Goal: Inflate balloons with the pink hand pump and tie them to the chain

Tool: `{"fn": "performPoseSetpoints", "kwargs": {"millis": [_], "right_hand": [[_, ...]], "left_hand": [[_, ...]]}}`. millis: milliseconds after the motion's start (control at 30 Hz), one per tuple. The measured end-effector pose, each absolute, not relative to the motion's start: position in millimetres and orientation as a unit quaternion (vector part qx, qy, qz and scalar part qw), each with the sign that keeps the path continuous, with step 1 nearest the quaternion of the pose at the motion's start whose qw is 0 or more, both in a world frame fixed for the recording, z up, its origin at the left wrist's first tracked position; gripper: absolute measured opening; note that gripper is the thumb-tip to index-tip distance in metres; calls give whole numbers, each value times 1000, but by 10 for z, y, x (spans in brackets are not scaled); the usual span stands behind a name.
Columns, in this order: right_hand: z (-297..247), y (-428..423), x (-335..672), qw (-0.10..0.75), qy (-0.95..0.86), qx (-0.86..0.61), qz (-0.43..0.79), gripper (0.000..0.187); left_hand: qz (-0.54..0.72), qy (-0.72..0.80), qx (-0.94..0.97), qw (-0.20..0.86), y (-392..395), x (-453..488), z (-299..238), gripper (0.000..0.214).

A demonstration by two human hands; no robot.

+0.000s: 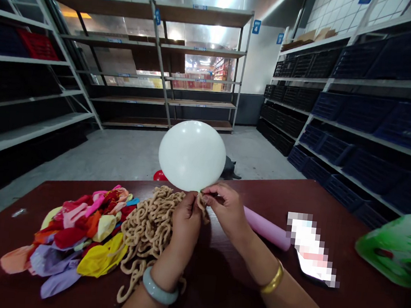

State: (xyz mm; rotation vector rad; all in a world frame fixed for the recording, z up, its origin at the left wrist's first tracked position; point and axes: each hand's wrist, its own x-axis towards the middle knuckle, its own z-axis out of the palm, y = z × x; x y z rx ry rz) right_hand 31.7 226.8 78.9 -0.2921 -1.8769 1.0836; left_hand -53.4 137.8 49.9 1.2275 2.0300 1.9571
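both hands meet at the neck of the white balloon (192, 155): the right hand (225, 207) pinches the neck in its fingertip grip, the left hand (185, 223) clasps it from below, along with a strand of the tan cord (148, 226). it looks like the tying-off step; the next move calls for steady tension. left of the grip lie loose balloons (75, 238), to its right a pink tube (265, 229), all on the counter (213, 292).
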Motion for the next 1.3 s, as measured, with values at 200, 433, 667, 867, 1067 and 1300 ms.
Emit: {"fn": "performPoseSetpoints", "kwargs": {"millis": [200, 433, 667, 867, 1067, 1300], "right_hand": [[800, 2222, 348, 465, -781, -123, 399, 5], [743, 2164, 337, 491, -811, -123, 291, 10], [734, 2090, 222, 397, -555, -193, 705, 18], [658, 2208, 213, 360, -601, -184, 690, 28], [685, 2234, 239, 352, -625, -164, 678, 34], [706, 2242, 253, 378, -733, -186, 534, 19]], "left_hand": [[610, 666, 430, 7, 1359, -602, 444, 20], [652, 645, 396, 46, 1367, -585, 453, 18], [786, 500, 248, 264, 1439, -423, 535, 27], [769, 549, 282, 168, 1426, -466, 557, 20], [689, 643, 327, 68, 1382, -525, 557, 20], [704, 637, 295, 102, 1415, -545, 536, 20]]}}
